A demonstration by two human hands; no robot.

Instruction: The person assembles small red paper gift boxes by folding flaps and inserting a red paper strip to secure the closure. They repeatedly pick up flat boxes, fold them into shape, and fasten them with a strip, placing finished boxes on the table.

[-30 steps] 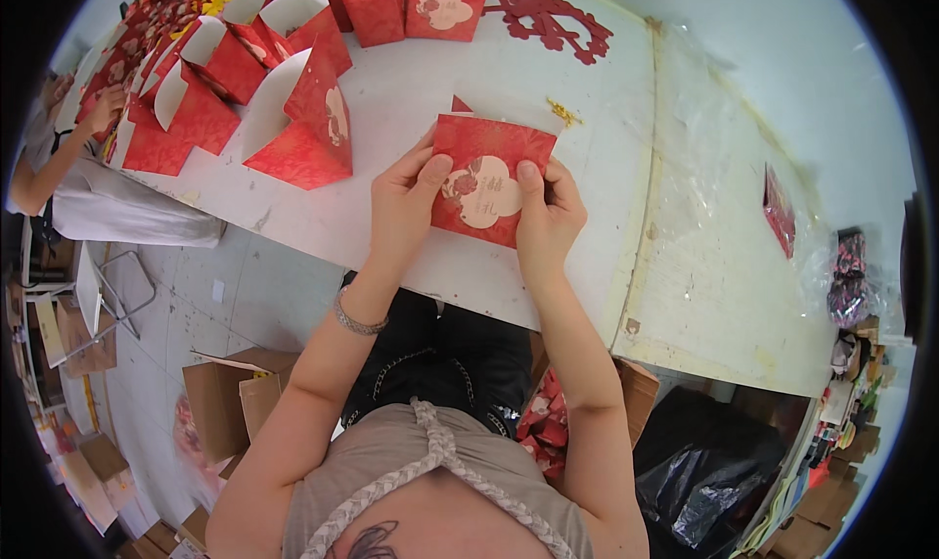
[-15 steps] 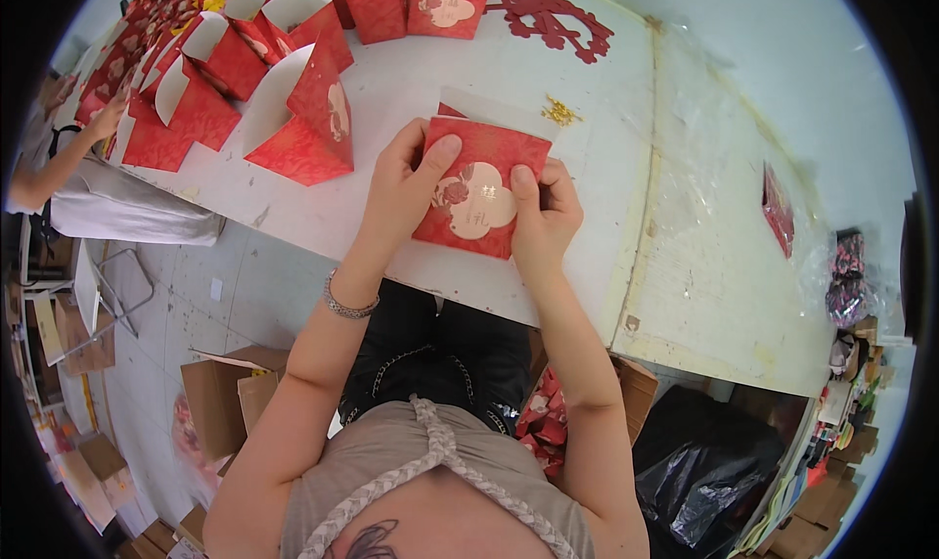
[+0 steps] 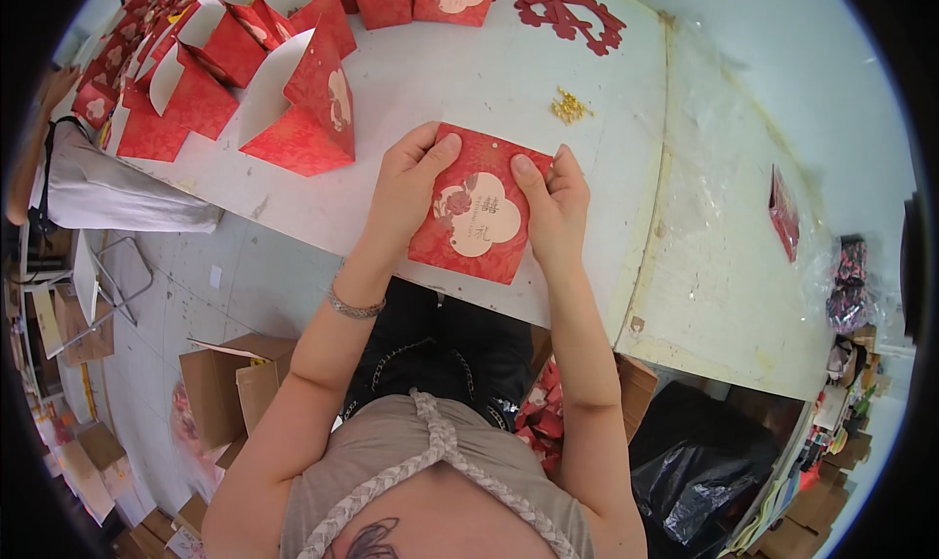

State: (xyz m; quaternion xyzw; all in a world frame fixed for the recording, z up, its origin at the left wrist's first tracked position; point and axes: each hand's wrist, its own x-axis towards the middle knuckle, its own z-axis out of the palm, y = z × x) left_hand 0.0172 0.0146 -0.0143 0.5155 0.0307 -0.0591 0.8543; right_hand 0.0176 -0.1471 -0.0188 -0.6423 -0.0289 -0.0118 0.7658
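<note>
Between my hands is a red paper gift bag [image 3: 460,251] with a pale flower-shaped panel and a rose print, its printed face turned up. My left hand [image 3: 416,173] grips its upper left edge, thumb on top. At the upper right edge my right hand [image 3: 556,202] pinches it the same way, fingers behind. Small holes show near the bag's top edge. Beyond it on the table lies a little pile of gold-coloured pieces [image 3: 569,106], too small to name. An opened red gift bag [image 3: 318,119] with a white inside stands to the left.
More red bags [image 3: 176,119] crowd the white table's [image 3: 391,89] far left. Dark red cut-out shapes [image 3: 562,11] lie at the back. On the right are clear plastic film and a flat red piece [image 3: 782,212]. A cardboard box [image 3: 215,393] stands lower left; another person [image 3: 117,182] is at left.
The bag has tipped so its whole front face shows, the top edge now flat toward the far side. Both hands still grip it. The other person's hand at left has drawn away from the bags.
</note>
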